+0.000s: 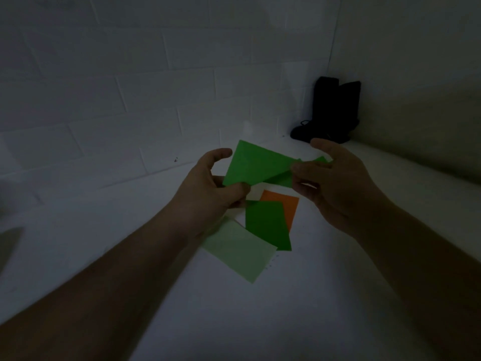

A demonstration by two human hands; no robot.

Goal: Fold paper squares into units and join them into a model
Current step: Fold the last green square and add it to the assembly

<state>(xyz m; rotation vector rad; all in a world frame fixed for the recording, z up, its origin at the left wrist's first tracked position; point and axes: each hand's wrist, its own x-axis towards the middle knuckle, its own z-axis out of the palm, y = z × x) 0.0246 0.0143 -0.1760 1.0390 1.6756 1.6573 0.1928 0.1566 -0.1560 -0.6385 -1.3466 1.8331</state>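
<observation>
A bright green paper (256,165), partly folded, is held in the air between both hands. My left hand (208,188) pinches its lower left corner between thumb and fingers. My right hand (335,183) grips its right end, where a folded flap shows. Below them on the white surface lie three loose sheets that overlap: a dark green paper (268,225), an orange paper (285,204) partly under it, and a pale green paper (239,251) nearest me.
A white brick wall (130,87) rises behind the white surface (234,321). A pair of black boots (330,113) stands in the far right corner. The scene is dim.
</observation>
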